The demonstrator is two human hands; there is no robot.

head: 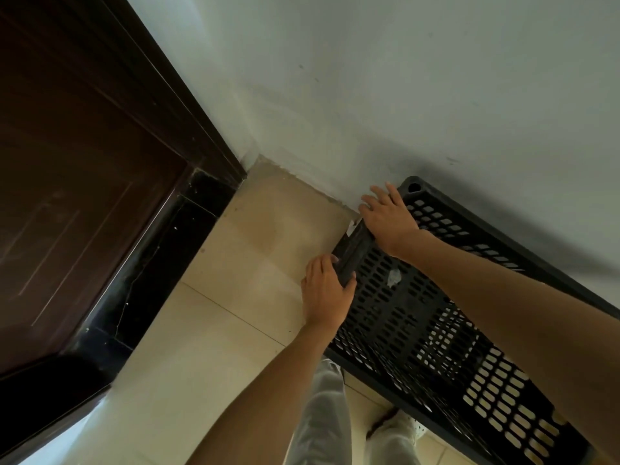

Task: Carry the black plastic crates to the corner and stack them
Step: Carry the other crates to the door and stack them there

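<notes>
Left hand (pixel 327 292) nearest: fingers curled round end rim of black crate (pixel 402 313), thumb inside. Right hand (pixel 385 218) farther along same rim: fingers spread, palm pressing flat. Wall (pixel 369 95) along crate's far side, door (pixel 67 196) well left of crate. Likely step: squaring crate into corner. Push both hands evenly, keep far side flush, clear fingertips before seating.

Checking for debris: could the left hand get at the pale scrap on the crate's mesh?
Probably yes: the scrap lies uncovered beside the left hand, which must first release the crate rim.
</notes>
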